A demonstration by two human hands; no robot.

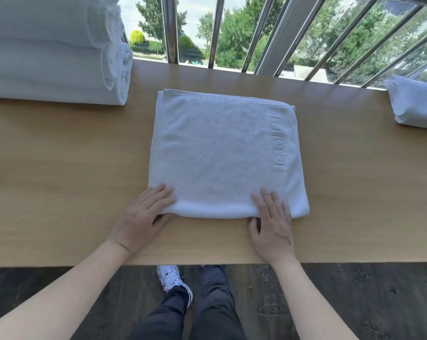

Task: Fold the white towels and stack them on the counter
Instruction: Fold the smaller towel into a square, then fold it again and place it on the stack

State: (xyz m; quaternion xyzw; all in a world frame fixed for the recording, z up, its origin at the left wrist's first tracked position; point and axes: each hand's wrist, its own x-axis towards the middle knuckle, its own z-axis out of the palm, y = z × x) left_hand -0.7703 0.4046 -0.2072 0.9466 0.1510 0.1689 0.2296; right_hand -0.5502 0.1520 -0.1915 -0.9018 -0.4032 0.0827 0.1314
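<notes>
**mid-fold: both hands at the towel's near edge**

the white terry-cloth towel (222,153), folded to a rough square, lies flat mid-way along the light wooden desk (60,168). the left hand (144,214) and right hand (272,224) rest on its near fold, fingers (273,202) straight and slightly spread, thumbs at the edge. the next move probably calls for halving it, corners matched, before it joins the stack of folded white towels (48,57) at far left.

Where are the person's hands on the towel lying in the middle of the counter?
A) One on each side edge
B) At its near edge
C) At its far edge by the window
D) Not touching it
B: the left hand and right hand both rest their fingers on the towel at its near edge.
</notes>
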